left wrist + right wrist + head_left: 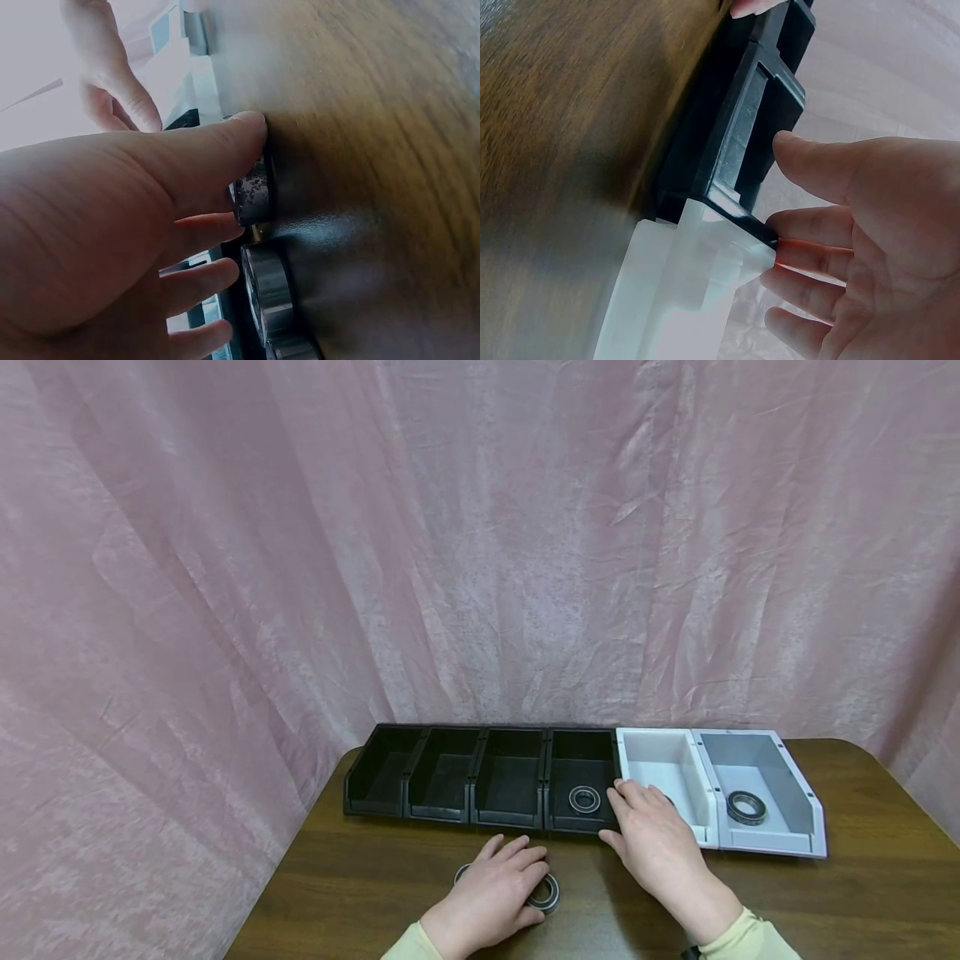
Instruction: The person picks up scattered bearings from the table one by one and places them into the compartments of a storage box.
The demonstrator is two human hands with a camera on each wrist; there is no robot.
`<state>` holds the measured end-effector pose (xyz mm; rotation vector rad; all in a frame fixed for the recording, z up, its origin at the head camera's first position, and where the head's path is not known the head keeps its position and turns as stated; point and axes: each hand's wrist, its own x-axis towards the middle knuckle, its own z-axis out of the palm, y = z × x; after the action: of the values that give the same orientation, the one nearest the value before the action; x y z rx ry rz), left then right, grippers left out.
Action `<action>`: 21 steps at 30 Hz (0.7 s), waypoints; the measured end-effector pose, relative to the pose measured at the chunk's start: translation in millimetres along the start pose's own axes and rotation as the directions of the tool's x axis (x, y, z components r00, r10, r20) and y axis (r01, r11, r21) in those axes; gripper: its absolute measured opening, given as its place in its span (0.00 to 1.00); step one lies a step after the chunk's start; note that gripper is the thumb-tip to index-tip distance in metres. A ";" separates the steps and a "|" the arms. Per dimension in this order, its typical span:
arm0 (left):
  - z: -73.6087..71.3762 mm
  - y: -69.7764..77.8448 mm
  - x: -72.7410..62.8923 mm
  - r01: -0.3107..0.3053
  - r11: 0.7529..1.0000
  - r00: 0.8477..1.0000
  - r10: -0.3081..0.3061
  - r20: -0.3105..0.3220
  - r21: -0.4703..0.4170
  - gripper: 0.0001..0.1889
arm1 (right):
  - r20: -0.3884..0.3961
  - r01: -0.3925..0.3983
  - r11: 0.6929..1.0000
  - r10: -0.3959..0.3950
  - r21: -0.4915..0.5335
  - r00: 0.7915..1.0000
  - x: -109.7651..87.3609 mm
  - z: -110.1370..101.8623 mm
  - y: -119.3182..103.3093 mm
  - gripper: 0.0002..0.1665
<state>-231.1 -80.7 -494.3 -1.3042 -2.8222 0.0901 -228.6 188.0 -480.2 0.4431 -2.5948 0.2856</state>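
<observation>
Over the table's front part, my left hand (498, 893) has its thumb and index finger at opposite sides of a ball bearing (551, 895), pinching it on the wood. Another bearing (461, 871) shows partly beyond that hand; the left wrist view has two more bearing rims (268, 289) under the other fingers. My right hand (651, 835) holds nothing, its fingers loosely extended above the front edges where the rightmost black bin (558, 823) meets the white bin (705, 827). A bearing (584, 799) lies in that black bin.
Three more black bins (438, 814) continue the row leftward. At its right end, a grey bin (813, 835) contains a bearing (746, 807). A dark edge shows inside the white bin, mostly behind my right hand. A pink curtain (487, 568) hangs behind the wooden table (885, 893).
</observation>
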 end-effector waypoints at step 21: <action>-1.5 -0.1 -2.6 -0.091 0.990 0.965 0.115 -0.236 0.109 0.29 | 0.009 -0.010 1.000 0.010 0.013 1.000 -0.1 -1.6 -0.4 0.36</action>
<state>-229.4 -82.7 -492.8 -1.3402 -2.5154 0.0653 -227.7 188.0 -478.7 0.4370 -2.6058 0.3052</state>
